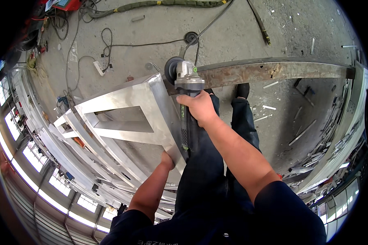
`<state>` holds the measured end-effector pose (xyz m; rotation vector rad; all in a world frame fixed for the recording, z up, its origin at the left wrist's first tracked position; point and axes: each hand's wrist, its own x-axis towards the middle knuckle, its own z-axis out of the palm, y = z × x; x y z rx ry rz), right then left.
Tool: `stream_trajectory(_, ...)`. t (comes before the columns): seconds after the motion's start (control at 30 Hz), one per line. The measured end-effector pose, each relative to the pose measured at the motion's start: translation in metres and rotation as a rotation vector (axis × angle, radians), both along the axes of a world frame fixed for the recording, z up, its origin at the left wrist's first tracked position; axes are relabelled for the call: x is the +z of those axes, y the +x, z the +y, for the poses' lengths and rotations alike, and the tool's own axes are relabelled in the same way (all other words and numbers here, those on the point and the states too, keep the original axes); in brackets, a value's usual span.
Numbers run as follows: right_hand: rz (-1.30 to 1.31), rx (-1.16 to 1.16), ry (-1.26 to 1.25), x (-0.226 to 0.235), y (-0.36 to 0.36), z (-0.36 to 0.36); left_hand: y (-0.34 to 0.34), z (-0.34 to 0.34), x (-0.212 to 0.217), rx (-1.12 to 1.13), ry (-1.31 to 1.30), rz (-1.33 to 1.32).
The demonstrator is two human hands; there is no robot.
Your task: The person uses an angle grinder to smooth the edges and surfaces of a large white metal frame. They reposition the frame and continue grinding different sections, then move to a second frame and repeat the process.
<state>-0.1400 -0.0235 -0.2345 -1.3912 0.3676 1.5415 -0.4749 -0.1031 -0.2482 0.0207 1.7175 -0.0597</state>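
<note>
My right hand (198,107) is wrapped round an angle grinder (189,83) with a grey metal head and a dark body. Its round disc (173,69) sits beside the top corner of a silver metal frame (156,110); whether disc and metal touch I cannot tell. The frame has rectangular openings and stands to the left of my legs. Low on the frame's near side, my left hand (167,159) grips the edge, its fingers partly hidden behind the metal.
A rusty steel beam (270,70) runs from the frame toward the right. Cables (147,43) and a black round object (191,38) lie on the concrete floor ahead. More silver frames (98,145) stand at left. Metal offcuts (302,132) are scattered at right, near stacked long profiles (335,143).
</note>
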Motion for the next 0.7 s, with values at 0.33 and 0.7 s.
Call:
stream_trajectory(0.33,0.150,-0.097,0.013,-0.001,-0.003,0.002,0.007,-0.005,0.006,0.015,-0.023,0.055)
stream_trajectory(0.7,0.096,-0.076,-0.001,-0.001,-0.003,0.003,0.006,-0.007,0.004,-0.004,-0.019,0.086)
